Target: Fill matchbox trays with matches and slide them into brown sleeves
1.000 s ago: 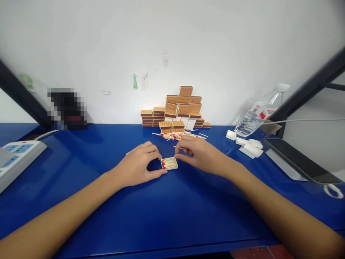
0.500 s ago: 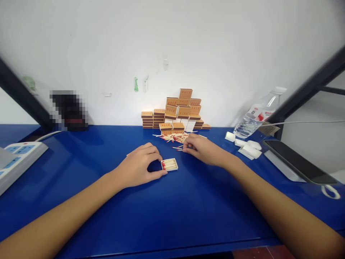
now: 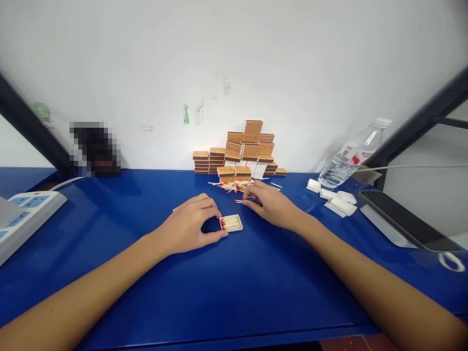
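A small white matchbox tray (image 3: 231, 230), filled with red-headed matches, lies on the blue table. My left hand (image 3: 193, 222) grips its left end between thumb and forefinger. A tan edge of something pokes out behind that hand, mostly covered. Beyond the tray, my right hand (image 3: 270, 202) has its thumb and forefinger closed on a few matches (image 3: 238, 201) low at the tabletop; the heads stick out to the left. Just behind the right fingers is a loose heap of matches (image 3: 234, 186).
Stacked matchboxes (image 3: 250, 149) stand against the wall behind the heap. On the right are a tilted water bottle (image 3: 345, 158), several white pieces (image 3: 340, 205) and a phone (image 3: 405, 219) on a white block. A power strip (image 3: 32, 209) sits at the left.
My right hand has shifted slightly left, its fingertips sliding along the matches toward their heads. The left hand keeps its place at the tray.
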`<state>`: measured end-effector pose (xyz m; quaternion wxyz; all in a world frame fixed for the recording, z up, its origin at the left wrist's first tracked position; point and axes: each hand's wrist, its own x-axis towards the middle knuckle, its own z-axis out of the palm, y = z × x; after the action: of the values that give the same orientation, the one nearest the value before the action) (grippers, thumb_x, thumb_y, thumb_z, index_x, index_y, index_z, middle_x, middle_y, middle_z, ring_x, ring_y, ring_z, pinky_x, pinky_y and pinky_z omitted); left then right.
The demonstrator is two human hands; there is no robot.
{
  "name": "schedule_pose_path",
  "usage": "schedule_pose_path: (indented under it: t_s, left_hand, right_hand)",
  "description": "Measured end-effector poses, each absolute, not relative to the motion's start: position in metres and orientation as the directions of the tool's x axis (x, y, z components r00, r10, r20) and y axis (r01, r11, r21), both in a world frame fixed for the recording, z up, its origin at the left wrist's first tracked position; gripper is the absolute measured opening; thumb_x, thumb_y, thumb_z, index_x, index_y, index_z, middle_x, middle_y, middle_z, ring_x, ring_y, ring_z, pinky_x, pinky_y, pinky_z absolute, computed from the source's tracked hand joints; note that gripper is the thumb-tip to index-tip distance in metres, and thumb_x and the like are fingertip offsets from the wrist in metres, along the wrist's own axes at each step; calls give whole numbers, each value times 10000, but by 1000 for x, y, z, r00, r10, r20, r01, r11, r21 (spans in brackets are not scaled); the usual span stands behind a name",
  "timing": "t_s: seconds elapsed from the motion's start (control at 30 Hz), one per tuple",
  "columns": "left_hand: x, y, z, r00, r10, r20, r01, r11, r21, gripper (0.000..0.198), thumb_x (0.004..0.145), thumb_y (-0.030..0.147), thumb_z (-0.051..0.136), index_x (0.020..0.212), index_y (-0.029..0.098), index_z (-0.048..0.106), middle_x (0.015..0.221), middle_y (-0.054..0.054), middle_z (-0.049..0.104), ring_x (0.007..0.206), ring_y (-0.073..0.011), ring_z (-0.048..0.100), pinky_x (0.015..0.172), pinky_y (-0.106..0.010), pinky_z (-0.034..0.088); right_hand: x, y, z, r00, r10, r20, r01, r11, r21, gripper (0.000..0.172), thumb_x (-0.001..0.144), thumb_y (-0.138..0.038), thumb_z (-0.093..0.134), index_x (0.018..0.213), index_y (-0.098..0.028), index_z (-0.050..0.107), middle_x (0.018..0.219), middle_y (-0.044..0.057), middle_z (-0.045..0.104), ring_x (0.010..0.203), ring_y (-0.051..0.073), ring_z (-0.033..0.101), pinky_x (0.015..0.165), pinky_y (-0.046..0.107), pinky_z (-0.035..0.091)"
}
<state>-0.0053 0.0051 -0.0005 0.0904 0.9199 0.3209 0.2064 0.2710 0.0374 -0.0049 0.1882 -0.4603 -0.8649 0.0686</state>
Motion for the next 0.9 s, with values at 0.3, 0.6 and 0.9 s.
schedule_pose_path:
  t_s: [0.3,0.6,0.9]
  left_hand:
    - [-6,5,1,712,621,328,550,-784,290,290,935,482,718,1015,204,738,1029,-67,700,1028,-257,609,918,-416,528]
    - [-6,5,-1,715,614,335,545,-789,283,297,936,475,718,1023,192,733,1015,-65,691,1025,-252,603,916,-411,528]
    - [-5,5,-1,709,625,326,554,-780,291,290,933,474,725,1034,203,736,1027,-60,694,1036,-253,609,919,-411,530]
  right_hand:
    - [274,37,1,-545,808,224,727,589,-353,136,1054,-226,529,938,-180,581,1007,84,604,879,204,564,803,333,445]
    - [244,1,13,-629,760,165,678,639,-363,87,1050,-230,578,978,-189,606,1018,55,598,844,178,581,735,305,435]
    - [254,7,14,-597,743,304,675,669,-311,57,1030,-207,579,998,-203,627,997,53,612,864,191,591,748,308,448]
